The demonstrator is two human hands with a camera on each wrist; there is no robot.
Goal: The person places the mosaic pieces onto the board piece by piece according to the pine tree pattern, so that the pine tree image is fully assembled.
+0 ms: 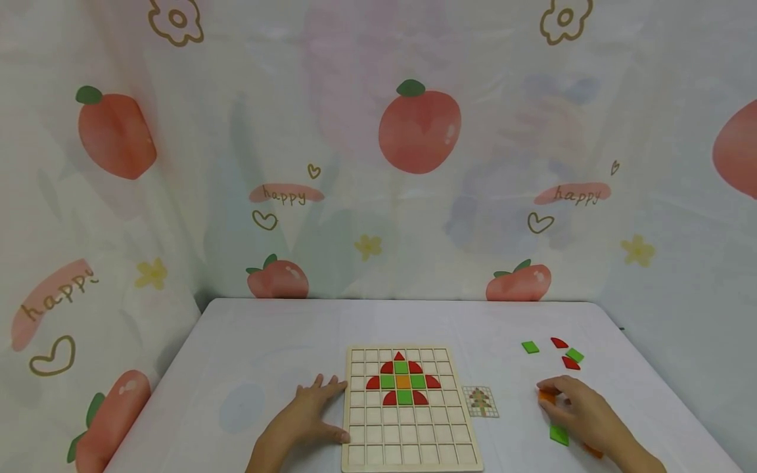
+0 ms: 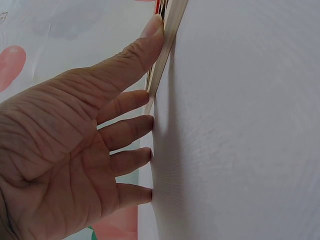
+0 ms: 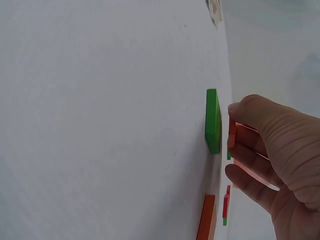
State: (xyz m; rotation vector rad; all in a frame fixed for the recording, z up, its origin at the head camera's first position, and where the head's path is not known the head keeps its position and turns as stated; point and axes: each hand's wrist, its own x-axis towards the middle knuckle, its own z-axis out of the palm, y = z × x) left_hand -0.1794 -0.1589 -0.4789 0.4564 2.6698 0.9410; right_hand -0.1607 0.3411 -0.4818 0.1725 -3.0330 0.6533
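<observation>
A wooden grid board (image 1: 387, 434) carries a tree-like pattern of red, green and orange tiles in its upper half. Against its left edge rests my left hand (image 1: 307, 414), thumb and fingers spread and straight; the left wrist view shows the thumb touching the board's side. Over at the right, my right hand (image 1: 576, 410) pinches an orange tile (image 3: 232, 131) between thumb and fingers, just above the table. Close to that hand lie a green tile (image 3: 213, 120) and another orange tile (image 3: 206, 220), partly hidden by the hand in the head view.
Beside the board's right edge lies a small pattern card (image 1: 481, 401) with a printed tree. Farther back on the right are loose green tiles (image 1: 530, 347) and red quarter-round tiles (image 1: 558, 343). A patterned cloth curtain (image 1: 414, 230) stands behind the white table (image 1: 266, 335).
</observation>
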